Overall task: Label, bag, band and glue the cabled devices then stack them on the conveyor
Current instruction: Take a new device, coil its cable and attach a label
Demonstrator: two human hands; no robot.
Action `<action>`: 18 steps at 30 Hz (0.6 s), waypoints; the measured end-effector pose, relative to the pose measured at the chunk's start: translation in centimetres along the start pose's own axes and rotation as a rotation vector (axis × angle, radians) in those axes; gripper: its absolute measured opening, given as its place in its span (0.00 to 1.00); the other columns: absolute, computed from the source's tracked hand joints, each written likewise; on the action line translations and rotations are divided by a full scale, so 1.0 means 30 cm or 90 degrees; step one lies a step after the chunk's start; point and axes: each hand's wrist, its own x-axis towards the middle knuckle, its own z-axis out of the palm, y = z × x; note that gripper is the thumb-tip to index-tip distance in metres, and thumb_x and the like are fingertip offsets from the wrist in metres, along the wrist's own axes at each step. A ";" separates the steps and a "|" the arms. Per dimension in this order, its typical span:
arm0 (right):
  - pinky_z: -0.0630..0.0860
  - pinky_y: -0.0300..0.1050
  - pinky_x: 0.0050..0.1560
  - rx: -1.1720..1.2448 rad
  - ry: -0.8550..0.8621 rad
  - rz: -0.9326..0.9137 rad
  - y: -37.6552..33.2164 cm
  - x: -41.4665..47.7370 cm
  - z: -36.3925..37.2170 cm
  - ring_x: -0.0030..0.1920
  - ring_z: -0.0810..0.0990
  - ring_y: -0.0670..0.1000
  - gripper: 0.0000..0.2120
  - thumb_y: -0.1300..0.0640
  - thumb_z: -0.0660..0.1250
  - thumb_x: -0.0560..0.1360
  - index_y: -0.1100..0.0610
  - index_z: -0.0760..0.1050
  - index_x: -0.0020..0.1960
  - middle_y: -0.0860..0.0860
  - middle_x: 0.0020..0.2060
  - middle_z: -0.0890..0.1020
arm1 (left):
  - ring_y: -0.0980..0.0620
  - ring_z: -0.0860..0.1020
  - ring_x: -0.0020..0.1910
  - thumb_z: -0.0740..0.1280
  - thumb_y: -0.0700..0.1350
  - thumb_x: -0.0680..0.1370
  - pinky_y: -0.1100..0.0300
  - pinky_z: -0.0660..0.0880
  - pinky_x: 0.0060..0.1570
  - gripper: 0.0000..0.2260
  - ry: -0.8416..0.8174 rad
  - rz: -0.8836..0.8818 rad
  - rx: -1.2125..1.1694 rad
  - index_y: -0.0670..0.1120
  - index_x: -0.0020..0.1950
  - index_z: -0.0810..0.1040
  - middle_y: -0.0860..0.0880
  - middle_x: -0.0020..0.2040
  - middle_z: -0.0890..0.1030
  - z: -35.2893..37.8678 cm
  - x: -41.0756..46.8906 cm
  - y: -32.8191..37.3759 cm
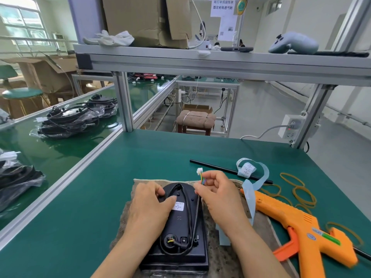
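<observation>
upper left, on conveyor (pixel 60 157): bagged devices (pixel 68 121) in piles. lower centre, on mat (pixel 122 233): left hand (pixel 148 205), fingers curled, gripping black device (pixel 180 223) at its far left edge. just right of it: right hand (pixel 218 195), closed in a pinch on cable (pixel 195 215) end, below white connector (pixel 199 171). lower right: label roll (pixel 246 169), glue gun (pixel 297 223), rubber bands (pixel 301 193).

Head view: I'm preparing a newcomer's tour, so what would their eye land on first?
The bright orange glue gun lying at the right of the green bench stands out most. In the centre, the left hand holds a black device on a cloth while the right hand pinches its connector lead.
</observation>
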 end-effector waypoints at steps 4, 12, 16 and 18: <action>0.75 0.33 0.48 -0.104 -0.078 -0.021 -0.016 0.011 0.027 0.46 0.82 0.42 0.14 0.60 0.68 0.77 0.41 0.71 0.50 0.42 0.45 0.81 | 0.55 0.71 0.52 0.73 0.50 0.72 0.59 0.65 0.47 0.10 0.012 0.160 0.095 0.53 0.49 0.75 0.57 0.48 0.68 -0.009 0.010 0.021; 0.62 0.40 0.40 -0.356 0.011 -0.112 -0.022 -0.009 0.036 0.41 0.73 0.47 0.10 0.49 0.75 0.72 0.49 0.74 0.40 0.44 0.39 0.73 | 0.54 0.71 0.56 0.72 0.45 0.74 0.57 0.68 0.59 0.10 -0.049 0.202 0.016 0.51 0.55 0.79 0.54 0.51 0.72 0.019 0.030 0.019; 0.62 0.41 0.39 -0.423 -0.024 -0.145 -0.053 -0.023 0.037 0.42 0.73 0.48 0.15 0.40 0.69 0.75 0.52 0.78 0.42 0.46 0.40 0.75 | 0.55 0.71 0.53 0.73 0.45 0.74 0.59 0.69 0.57 0.10 -0.047 0.191 -0.015 0.53 0.54 0.79 0.56 0.50 0.71 0.028 0.032 0.005; 0.62 0.45 0.40 -0.507 -0.064 -0.136 -0.083 -0.018 0.042 0.43 0.73 0.51 0.18 0.38 0.68 0.73 0.54 0.76 0.44 0.48 0.42 0.75 | 0.56 0.71 0.53 0.72 0.44 0.74 0.60 0.68 0.55 0.10 -0.049 0.194 -0.024 0.53 0.53 0.79 0.56 0.49 0.71 0.033 0.035 -0.001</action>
